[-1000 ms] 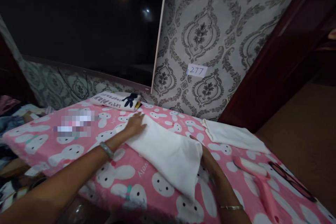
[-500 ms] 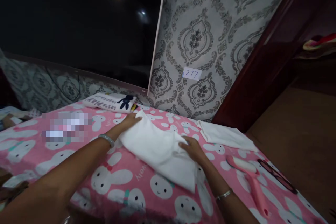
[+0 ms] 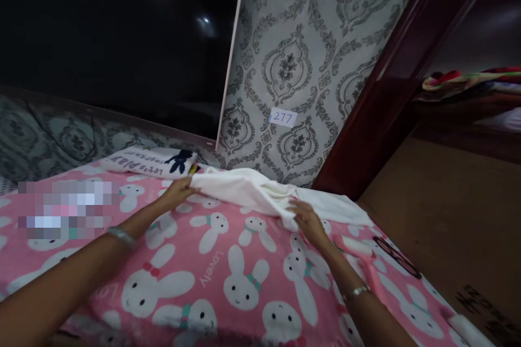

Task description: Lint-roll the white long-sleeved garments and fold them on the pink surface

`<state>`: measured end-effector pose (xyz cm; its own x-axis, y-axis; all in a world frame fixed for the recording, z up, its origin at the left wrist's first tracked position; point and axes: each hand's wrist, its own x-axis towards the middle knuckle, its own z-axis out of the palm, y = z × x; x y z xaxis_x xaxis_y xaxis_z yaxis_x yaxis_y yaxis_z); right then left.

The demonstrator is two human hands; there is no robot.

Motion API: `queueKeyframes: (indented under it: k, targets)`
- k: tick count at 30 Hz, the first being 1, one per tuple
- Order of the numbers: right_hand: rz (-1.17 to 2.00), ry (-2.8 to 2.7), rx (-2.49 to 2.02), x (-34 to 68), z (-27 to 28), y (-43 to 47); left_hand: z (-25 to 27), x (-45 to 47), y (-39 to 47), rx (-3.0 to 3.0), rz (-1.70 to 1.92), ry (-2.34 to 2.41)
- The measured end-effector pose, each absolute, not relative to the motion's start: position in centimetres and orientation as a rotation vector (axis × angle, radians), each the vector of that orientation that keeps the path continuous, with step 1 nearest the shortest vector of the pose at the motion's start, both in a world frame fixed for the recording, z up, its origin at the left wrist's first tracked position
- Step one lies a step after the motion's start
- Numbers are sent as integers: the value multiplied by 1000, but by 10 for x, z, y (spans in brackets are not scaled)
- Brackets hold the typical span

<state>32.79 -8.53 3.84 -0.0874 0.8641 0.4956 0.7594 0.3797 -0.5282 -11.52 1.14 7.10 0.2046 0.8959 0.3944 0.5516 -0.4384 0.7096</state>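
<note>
A white cloth (image 3: 248,188) lies bunched across the far part of a pink rabbit-print blanket (image 3: 211,265). My left hand (image 3: 177,192) grips the cloth's left end near the wall. My right hand (image 3: 307,219) pinches its right end, fingers curled into the fabric. Just beyond my left hand sits a folded white garment with dark lettering (image 3: 148,161). A second flat white cloth (image 3: 336,205) lies beyond my right hand, partly under the bunched one.
A pink lint roller (image 3: 362,260) and dark-framed glasses (image 3: 396,257) rest on the blanket at the right. A patterned wall carries a tag reading 277 (image 3: 283,117). A dark screen (image 3: 114,38) fills the upper left. Brown floor (image 3: 448,206) and a dark wooden frame (image 3: 391,70) lie right.
Both hands have pushed the white cloth away from me toward the wall, so it went from spread flat to bunched. The view has shifted right.
</note>
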Motion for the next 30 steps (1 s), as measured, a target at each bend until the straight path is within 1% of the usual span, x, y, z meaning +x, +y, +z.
queueKeyframes:
  k: [3,5,6,8,10,12,17,19,23,26,28,30]
  targets:
    - [461,-1899,-1455,329,-15,-122,36,-144,-13,2137,712,1218]
    - [542,-1853,-1467,330,-29,-136,30,-158,-19,2152,535,1163]
    - [557,-1817,-1484,330,-29,-138,31,-160,-19,2139,513,1195]
    - [542,-1747,-1548,327,-21,-132,39,-155,-15,2118,520,1332]
    - [460,-1730,-1617,317,-8,-117,46,-137,-8,2145,581,1453]
    - [365,-1776,-1693,302,2,-100,49,-112,-4,2236,564,1507]
    - [310,-1833,-2119,272,4,-77,37,-63,-7,2315,406,1630]
    - [300,-1830,-2175,270,4,-74,33,-56,-10,2300,403,1671]
    - [290,-1833,-2161,272,11,-69,36,-54,-14,2212,414,1675]
    - [304,-1845,-2098,273,19,-73,49,-60,-21,2144,425,1609]
    - [343,-1848,-1987,275,25,-88,62,-73,-32,2061,483,1460]
    - [487,-1825,-1783,280,33,-115,75,-94,-48,1942,553,1247]
